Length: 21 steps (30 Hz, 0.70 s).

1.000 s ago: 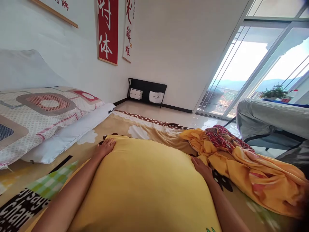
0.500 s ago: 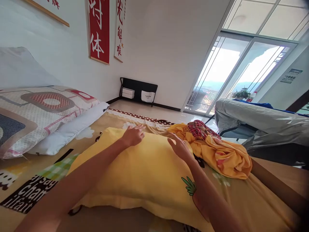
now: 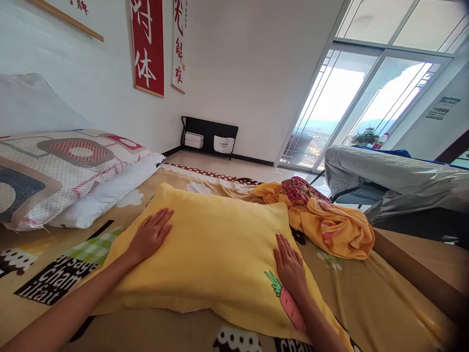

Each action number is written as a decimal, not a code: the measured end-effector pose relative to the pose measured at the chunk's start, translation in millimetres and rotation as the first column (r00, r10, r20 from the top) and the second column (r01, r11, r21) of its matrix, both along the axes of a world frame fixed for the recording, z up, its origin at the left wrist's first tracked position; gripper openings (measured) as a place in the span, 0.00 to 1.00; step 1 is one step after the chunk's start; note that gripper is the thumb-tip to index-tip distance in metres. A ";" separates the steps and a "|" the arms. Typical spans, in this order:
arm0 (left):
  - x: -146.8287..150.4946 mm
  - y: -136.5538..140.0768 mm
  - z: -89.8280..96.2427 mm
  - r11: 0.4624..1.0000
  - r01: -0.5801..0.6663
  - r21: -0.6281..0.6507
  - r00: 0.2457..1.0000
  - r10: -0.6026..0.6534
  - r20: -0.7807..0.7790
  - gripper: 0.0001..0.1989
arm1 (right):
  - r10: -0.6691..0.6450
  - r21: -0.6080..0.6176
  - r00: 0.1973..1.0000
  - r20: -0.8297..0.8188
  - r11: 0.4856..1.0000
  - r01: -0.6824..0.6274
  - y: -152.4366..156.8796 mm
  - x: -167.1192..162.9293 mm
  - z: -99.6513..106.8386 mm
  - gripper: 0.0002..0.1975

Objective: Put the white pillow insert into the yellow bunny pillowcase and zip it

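A plump yellow pillow [image 3: 216, 239], its smooth cloth drawn into soft creases and a wavy near edge, lies across the lower centre of the frame. The left hand [image 3: 151, 236] rests flat on its left part, fingers straight and slightly parted, gripping nothing; the right hand [image 3: 292, 269] lies equally flat on its right side, fingers extended, also gripping nothing, beside a pink carrot print [image 3: 289, 305]. Crumpled orange fabric [image 3: 337, 230] bunches at right of centre, touching red plaid cloth [image 3: 302, 190]. Left, a patterned pillow [image 3: 80, 151] overlaps a glossy white one.
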<state>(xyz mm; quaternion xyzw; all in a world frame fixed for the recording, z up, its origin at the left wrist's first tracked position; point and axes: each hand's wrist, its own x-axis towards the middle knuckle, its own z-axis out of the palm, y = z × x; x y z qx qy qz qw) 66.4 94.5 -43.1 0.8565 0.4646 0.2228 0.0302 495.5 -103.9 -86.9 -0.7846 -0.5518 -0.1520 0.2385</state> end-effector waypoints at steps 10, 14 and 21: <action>-125.7 -40.2 -44.1 0.901 -0.348 -0.259 0.874 0.411 0.258 0.28 | -0.199 -0.117 0.830 -0.521 0.980 0.161 -119.3 49.4 -44.0 0.37; -134.6 -43.1 -30.4 0.802 -0.358 -0.479 0.866 0.476 0.150 0.27 | -0.241 -0.071 0.775 -0.584 0.966 0.247 -118.1 43.4 -30.7 0.34; -120.0 -40.7 -6.4 0.809 -0.406 -0.425 0.738 0.564 0.369 0.22 | -0.218 -0.132 0.859 -0.463 0.975 0.176 -107.4 37.2 10.2 0.26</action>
